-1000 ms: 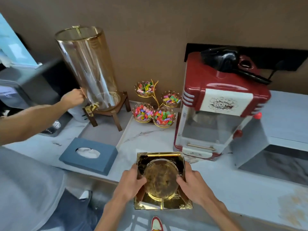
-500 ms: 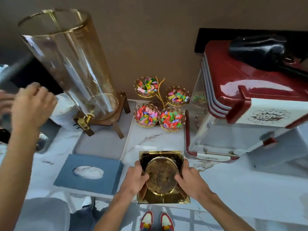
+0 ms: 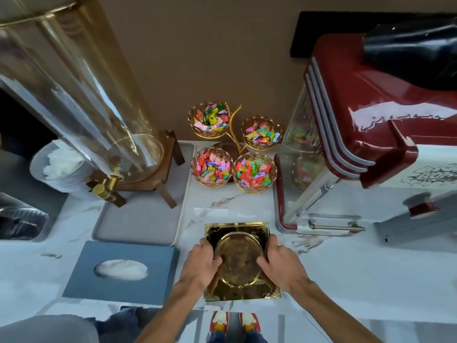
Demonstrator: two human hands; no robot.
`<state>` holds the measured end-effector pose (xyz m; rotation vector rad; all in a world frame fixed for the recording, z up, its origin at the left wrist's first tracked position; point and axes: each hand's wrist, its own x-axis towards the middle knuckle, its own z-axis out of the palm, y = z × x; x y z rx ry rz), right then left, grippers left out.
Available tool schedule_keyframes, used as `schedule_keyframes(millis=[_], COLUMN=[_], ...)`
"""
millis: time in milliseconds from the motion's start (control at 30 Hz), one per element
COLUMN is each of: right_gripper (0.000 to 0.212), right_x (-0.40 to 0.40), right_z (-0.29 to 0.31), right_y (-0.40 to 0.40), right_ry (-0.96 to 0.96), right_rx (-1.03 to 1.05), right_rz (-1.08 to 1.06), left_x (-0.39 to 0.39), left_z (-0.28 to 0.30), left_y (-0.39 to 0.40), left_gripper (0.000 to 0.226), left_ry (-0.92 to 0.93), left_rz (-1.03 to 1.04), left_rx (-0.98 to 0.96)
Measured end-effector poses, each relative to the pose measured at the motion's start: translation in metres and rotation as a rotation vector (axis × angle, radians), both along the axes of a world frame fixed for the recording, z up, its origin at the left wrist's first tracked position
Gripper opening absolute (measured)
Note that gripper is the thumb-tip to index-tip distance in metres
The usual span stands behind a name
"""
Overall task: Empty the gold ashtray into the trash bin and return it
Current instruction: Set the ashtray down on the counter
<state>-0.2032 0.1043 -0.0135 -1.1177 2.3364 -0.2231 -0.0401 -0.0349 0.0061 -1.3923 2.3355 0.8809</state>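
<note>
The gold ashtray (image 3: 239, 258) is a square, shiny dish with a round bowl in its middle. It sits on the white marble counter (image 3: 346, 273) near the front edge. My left hand (image 3: 201, 264) grips its left side and my right hand (image 3: 278, 259) grips its right side, thumbs over the round bowl. The bowl looks bare. No trash bin is in view.
A blue tissue box (image 3: 121, 271) lies left of the ashtray. Behind it, a grey tray (image 3: 146, 224) carries a tall glass drink dispenser (image 3: 81, 95). Several gold bowls of wrapped candy (image 3: 232, 147) stand at the back. A red popcorn machine (image 3: 371, 134) stands close on the right.
The ashtray has moved forward from over the counter's edge onto the counter. My view has come closer and lower. Another person's arm at the left has left the view.
</note>
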Motion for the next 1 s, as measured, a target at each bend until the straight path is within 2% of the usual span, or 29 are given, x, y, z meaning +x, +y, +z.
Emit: schedule_keyframes(millis=[433, 1000], right_gripper=[0.037, 0.039], right_x=[0.001, 0.005], right_z=[-0.023, -0.046], right_y=[-0.005, 0.002], right_ry=[-0.069, -0.122], right_rx=[-0.063, -0.068], right_rz=[-0.071, -0.115], left_x=[-0.013, -0.017], left_z=[-0.01, -0.025], left_y=[-0.013, -0.016], left_gripper=[0.043, 0.026], left_ry=[-0.098, -0.1], left_rz=[-0.112, -0.078], left_rx=[-0.064, -0.002])
